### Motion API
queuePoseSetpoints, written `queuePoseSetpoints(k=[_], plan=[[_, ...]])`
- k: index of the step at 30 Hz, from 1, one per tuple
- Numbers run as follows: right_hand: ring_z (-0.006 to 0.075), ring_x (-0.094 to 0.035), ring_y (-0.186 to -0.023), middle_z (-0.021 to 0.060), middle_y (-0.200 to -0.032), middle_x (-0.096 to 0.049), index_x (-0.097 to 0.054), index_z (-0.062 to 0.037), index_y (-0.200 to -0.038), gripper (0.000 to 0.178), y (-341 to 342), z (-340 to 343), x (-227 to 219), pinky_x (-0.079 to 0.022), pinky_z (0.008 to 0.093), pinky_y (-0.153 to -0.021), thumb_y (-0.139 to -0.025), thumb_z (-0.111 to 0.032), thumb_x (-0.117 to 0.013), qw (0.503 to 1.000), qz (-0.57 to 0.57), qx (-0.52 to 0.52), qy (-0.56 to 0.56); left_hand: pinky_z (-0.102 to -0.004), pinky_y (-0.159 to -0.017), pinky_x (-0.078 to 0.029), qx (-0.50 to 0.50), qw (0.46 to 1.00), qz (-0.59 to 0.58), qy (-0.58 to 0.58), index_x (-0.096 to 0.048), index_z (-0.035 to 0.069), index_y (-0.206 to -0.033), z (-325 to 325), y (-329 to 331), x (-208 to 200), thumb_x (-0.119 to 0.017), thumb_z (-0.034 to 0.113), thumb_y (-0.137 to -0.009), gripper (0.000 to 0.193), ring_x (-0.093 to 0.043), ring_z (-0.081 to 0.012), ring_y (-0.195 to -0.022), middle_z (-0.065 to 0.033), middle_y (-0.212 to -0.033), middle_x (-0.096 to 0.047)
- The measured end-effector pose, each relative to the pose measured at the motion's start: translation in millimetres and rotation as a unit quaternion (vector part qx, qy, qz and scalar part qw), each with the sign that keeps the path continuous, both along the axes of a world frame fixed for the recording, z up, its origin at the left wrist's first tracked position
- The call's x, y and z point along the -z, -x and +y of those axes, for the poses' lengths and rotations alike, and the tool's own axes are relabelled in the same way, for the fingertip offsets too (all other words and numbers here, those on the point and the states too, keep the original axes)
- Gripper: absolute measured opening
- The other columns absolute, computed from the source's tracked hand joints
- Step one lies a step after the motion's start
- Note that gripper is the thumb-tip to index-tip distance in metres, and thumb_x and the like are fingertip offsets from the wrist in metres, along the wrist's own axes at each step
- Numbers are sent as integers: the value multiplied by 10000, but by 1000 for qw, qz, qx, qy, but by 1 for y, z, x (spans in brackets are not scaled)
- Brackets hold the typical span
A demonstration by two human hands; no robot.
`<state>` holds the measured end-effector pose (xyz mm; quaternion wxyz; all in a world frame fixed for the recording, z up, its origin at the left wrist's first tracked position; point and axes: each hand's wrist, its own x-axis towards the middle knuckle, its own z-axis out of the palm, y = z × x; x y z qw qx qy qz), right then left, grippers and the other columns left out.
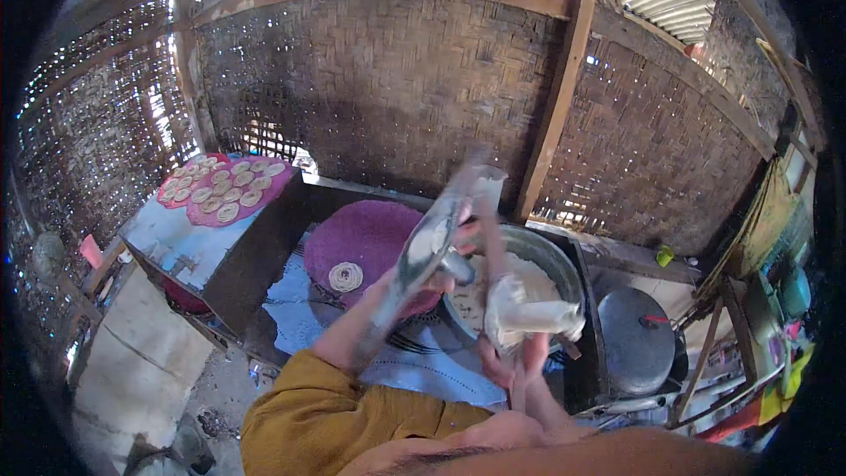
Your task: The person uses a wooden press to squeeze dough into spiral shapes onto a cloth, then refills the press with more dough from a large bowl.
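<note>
My left hand (pixel 439 280) is blurred by motion, wrapped round a long, flour-dusted wooden tool with a short metal cylinder (pixel 458 266) on it. The tool slants up toward the wall. In my right hand (pixel 507 366) is a wooden piece with a thick white cylinder (pixel 536 317) sticking out sideways, coated in pale dough or flour. Both pieces are held above a large round basin (pixel 571 275) of whitish dough or flour (pixel 529 278). Left of the basin, one coiled round of noodle-like dough (pixel 345 278) lies on a round purple mat (pixel 366 234).
Several similar coils on pink mats (pixel 231 189) cover a raised box top (pixel 172 227) at the far left. Right of the basin stands a large lidded metal pot (pixel 636 341). White cloth (pixel 423 366) covers the near table edge. A woven wall (pixel 379 88) closes off the back.
</note>
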<state>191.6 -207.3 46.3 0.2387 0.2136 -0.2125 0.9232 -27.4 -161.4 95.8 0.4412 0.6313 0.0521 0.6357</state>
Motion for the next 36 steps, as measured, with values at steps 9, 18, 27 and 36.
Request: queuePoseSetpoints(k=[9,18,27,36], plan=[[111,-427,-415,70,-694,-546,-446,-38,-1107,620,15,-21,-43,-298,190,-331,-785,-568,-444,864,-342,356,-95,-316,-911,-366,-247,903,344,-78,-521,38,-1109,-65,30,2,-642,82,-685,443,-540,-198,-967,-80,-1046,-584],[168,-550,-586,129,-823,-559,-199,23,-1294,805,32,-23,-49,-446,256,-471,-731,-348,-638,740,-431,470,-215,-330,-858,-400,-298,877,376,7,-582,64,-974,-64,52,28,-686,182,-629,379,-549,-209,-922,-86,-969,-594],[441,-494,-910,266,-1124,-406,-170,-99,-1309,951,59,-18,-43,-472,455,-647,-600,-348,-754,147,-268,717,-627,-317,-831,-422,-423,673,605,37,-599,143,-999,-57,73,38,-667,332,-597,450,-562,-242,-896,-66,-955,-607],[435,-473,-924,299,-1106,-400,-152,-37,-1309,1041,54,1,-20,-422,485,-714,-564,-447,-752,119,-258,762,-582,-416,-649,-461,-377,781,486,103,-625,45,-800,-51,79,29,-635,262,-590,302,-573,-366,-712,-204,-744,-591]])
